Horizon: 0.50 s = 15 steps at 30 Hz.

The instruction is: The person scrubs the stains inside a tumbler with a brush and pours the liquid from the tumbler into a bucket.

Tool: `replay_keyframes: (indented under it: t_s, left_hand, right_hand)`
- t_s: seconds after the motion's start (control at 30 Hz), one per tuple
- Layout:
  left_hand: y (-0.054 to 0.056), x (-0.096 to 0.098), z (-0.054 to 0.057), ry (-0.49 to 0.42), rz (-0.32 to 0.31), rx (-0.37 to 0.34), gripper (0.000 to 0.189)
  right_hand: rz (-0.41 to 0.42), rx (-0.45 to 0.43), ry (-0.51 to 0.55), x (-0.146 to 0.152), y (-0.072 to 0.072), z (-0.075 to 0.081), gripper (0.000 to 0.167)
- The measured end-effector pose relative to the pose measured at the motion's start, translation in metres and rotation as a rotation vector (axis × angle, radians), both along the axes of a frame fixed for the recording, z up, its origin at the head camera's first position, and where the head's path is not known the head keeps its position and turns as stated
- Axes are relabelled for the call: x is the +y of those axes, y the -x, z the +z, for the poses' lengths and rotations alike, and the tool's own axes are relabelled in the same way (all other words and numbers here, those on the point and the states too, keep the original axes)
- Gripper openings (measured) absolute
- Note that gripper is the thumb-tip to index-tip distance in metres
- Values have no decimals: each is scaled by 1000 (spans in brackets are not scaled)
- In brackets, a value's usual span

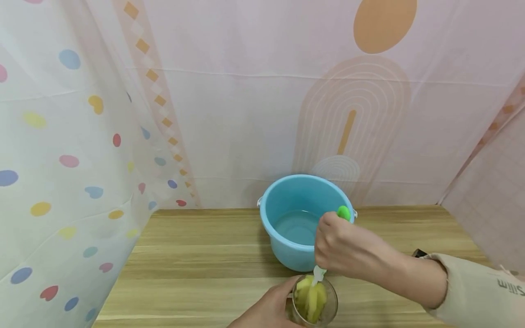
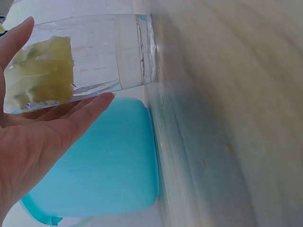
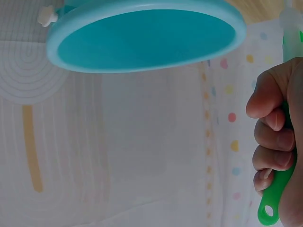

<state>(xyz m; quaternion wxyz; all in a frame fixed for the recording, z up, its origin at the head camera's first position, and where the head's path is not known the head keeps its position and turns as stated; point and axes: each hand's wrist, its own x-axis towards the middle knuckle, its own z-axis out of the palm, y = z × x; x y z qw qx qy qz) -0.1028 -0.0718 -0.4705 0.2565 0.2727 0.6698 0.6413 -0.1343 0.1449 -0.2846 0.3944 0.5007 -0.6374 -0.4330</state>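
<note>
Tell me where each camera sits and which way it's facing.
Head: on the head, facing forward and down over the bucket; left hand, right hand, right sleeve show.
Left wrist: on that wrist, facing the glass and tabletop, sideways; left hand shows.
Right wrist: on that wrist, facing the bucket and patterned cloth; right hand shows.
Head and left wrist share the glass.

Green handle (image 3: 277, 191), yellowish pieces (image 1: 301, 301), blue bucket (image 1: 289, 254), wood-grain table (image 1: 197, 259), white curtain (image 1: 67, 132) — dotted multicolour
</note>
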Motion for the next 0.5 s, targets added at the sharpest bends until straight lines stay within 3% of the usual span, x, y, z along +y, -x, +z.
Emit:
replay_keyframes:
  t_s: [0.2, 0.5]
  left_hand:
    - [0, 0, 2, -13, -12, -32, 72]
    - [1, -2, 2, 23, 11, -18, 75]
  right_hand:
    - [-46, -24, 10, 10, 4, -5, 34]
    - [-94, -91, 13, 26, 0, -8, 32]
